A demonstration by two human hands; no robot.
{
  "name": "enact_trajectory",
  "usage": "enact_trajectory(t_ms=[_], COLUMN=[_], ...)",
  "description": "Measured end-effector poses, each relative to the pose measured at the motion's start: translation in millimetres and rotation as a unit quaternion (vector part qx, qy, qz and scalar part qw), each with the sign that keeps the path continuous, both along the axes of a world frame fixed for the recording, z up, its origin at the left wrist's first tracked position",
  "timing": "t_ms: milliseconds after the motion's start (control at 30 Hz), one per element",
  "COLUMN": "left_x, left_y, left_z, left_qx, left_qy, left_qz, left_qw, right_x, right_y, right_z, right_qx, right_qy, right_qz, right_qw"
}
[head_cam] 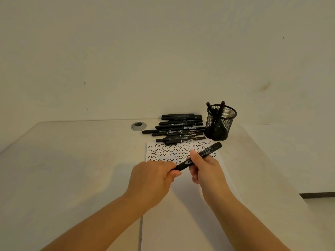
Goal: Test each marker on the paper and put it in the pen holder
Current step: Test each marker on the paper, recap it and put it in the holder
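A black marker [208,152] is held slanted above the white paper [181,205], its far end pointing up and right. My right hand [204,169] grips the marker's barrel. My left hand [154,175] pinches its near end, where the cap sits. The paper's far part carries rows of black wavy lines [172,151]. Behind the paper lies a pile of several black markers [178,128]. To their right stands a black mesh pen holder [218,124] with a few markers leaning in it.
The white desk [72,160] runs against a pale wall. A round grey cable grommet [138,126] sits left of the marker pile. The desk's right edge [272,178] slants down toward the floor at the lower right.
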State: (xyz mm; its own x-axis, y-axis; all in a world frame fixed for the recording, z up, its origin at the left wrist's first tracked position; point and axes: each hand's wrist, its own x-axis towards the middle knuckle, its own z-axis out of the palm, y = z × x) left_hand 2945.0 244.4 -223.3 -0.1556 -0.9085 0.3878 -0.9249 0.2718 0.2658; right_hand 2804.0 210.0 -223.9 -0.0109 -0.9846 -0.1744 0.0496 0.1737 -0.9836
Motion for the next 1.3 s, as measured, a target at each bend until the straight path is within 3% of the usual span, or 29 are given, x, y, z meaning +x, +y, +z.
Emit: enact_trajectory(t_ms=[233, 400, 467, 567, 633, 667, 767, 867, 1100, 1300], left_x=[-4.4, -8.1, -5.2, 11.0, 24.2, 28.8, 31.0, 26.5, 18.0, 21.5], left_y=[2.5, -2.3, -2.3, 5.0, 5.7, 2.3, -11.0, -19.7, -39.0, -33.6], left_z=[6.0, 12.2, 12.3, 3.3, -0.9, -2.6, -1.4, -3.1, -14.0, -30.8], left_qx=[0.142, 0.230, 0.286, 0.389, 0.395, 0.375, 0.291, 0.227, 0.144, 0.088], left_qy=[0.222, 0.373, 0.420, 0.506, 0.550, 0.548, 0.459, 0.389, 0.372, 0.322], left_qz=[-0.029, -0.042, -0.054, -0.031, 0.013, 0.024, 0.013, 0.004, -0.002, -0.035], left_qw=[0.964, 0.898, 0.859, 0.769, 0.736, 0.747, 0.839, 0.893, 0.917, 0.942], right_x=[-1.8, -5.6, -11.8, -47.3, -62.9, -62.7, -44.7, -36.6, -34.8, -33.4], right_y=[-2.4, -0.7, -7.7, -31.2, -38.9, -38.5, -34.7, -38.6, -40.4, -39.4], right_z=[3.7, 3.7, 5.3, 14.2, 12.3, 7.4, -7.8, -12.6, -24.6, -28.6], right_qx=[-0.035, -0.060, -0.075, -0.083, -0.120, -0.138, -0.161, -0.138, -0.132, -0.150], right_qy=[0.009, -0.025, -0.059, -0.187, -0.133, -0.062, 0.139, 0.140, 0.144, 0.177], right_qz=[0.002, 0.039, 0.027, -0.047, -0.022, 0.004, 0.048, 0.020, -0.018, 0.036], right_qw=[0.999, 0.997, 0.995, 0.978, 0.984, 0.988, 0.976, 0.980, 0.981, 0.972])
